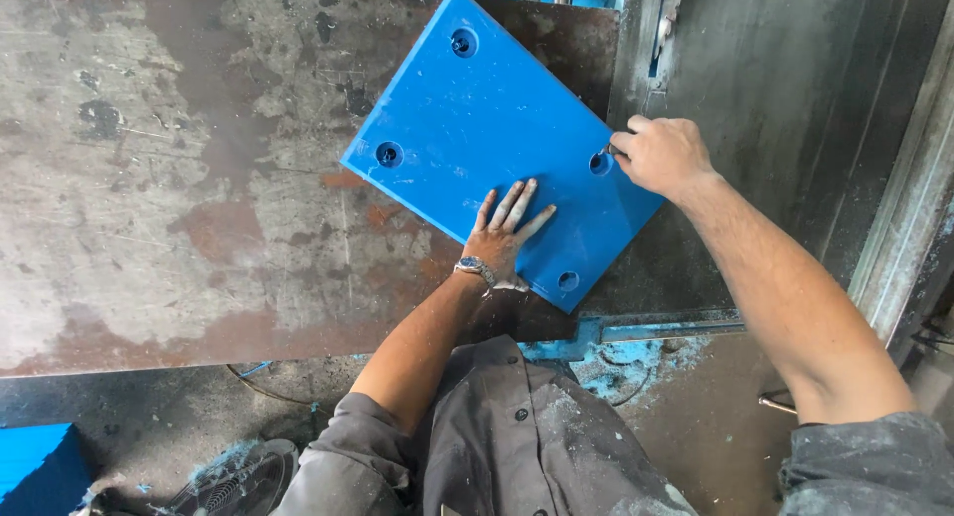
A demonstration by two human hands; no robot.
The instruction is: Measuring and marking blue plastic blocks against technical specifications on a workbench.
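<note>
A blue rectangular plastic plate [477, 118] with a round countersunk hole near each corner lies tilted on a rusty steel table [169, 178]. My left hand [505, 233] rests flat on the plate's near side, fingers spread, a watch on its wrist. My right hand [661, 156] is closed at the plate's right corner hole [599, 163], fingertips pinched at the hole; whatever it holds there is too small to make out.
A grey metal machine frame [795, 88] rises to the right of the table. Blue shavings [636, 362] litter the floor below the table edge. Another blue block [35, 466] sits at the bottom left, beside my shoe [238, 481].
</note>
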